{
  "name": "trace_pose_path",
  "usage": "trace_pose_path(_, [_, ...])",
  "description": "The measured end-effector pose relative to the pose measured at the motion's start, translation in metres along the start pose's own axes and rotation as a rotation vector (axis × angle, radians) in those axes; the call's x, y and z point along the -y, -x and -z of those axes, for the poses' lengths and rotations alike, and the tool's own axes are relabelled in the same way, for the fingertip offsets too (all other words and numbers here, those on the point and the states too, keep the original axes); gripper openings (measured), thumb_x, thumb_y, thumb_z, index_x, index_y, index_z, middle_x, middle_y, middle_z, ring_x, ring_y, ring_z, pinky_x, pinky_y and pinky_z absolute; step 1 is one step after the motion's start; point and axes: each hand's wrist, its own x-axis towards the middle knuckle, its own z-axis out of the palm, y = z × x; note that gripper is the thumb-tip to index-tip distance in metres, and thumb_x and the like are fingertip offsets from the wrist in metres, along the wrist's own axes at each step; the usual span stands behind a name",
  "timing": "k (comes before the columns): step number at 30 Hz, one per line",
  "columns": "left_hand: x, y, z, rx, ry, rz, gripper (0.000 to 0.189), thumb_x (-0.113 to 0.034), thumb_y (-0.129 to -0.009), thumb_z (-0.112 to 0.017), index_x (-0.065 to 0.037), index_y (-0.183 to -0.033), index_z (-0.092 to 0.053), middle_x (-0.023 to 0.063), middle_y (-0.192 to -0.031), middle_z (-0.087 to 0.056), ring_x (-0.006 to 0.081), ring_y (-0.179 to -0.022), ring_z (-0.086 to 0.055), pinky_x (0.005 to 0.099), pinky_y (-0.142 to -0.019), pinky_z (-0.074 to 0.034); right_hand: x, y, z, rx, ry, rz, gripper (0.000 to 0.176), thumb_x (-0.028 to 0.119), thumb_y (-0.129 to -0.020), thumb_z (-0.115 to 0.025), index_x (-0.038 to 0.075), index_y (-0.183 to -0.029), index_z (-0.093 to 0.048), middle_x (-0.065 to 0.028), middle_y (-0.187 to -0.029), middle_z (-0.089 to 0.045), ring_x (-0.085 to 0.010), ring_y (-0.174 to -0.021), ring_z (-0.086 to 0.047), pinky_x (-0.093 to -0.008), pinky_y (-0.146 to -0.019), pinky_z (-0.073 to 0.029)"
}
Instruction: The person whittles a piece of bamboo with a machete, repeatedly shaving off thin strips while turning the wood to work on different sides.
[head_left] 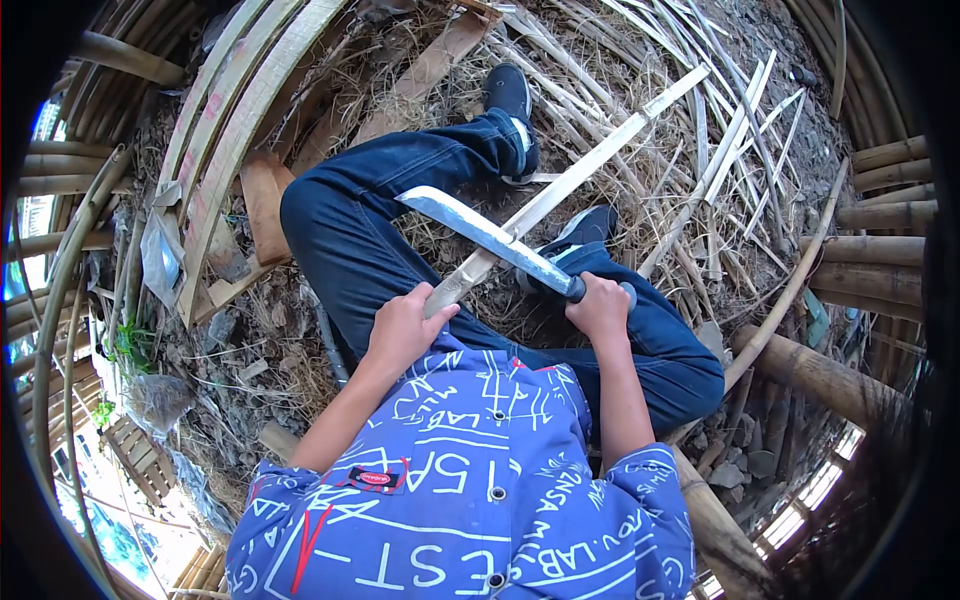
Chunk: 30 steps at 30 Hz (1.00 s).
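My left hand (402, 328) is closed around the near end of a long split bamboo strip (580, 190), which slants away to the upper right between my legs. My right hand (601, 306) grips the dark handle of a machete (484, 232). Its broad blade crosses over the strip, the edge right at the strip's surface, with a small raised sliver (509, 237) at the crossing. The blade's tip points to the upper left, over my bent left leg.
Loose bamboo strips and shavings (690, 130) litter the ground ahead. Long curved planks (240, 130) lie at the left beside a wooden block (265, 205). A thick bamboo pole (820, 375) is at the right. Bamboo poles wall both sides.
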Motion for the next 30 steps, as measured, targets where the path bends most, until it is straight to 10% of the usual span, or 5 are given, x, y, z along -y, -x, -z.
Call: trace_pose_path(30, [0.0,-0.001,-0.001,-0.01,0.006,-0.006,0.037,-0.038,-0.084,-0.071,-0.003,-0.088,-0.061,0.0211,-0.064,-0.061,0.0395,-0.065,-0.064,0.0443,-0.059,-0.048,-0.014,0.003,0.002,-0.025,0.04,-0.008,0.015,0.02,-0.066,-0.069,0.01,-0.075,-0.063,-0.0129,-0.075,-0.068,-0.0342,-0.076,-0.067,-0.047,-0.066,-0.052])
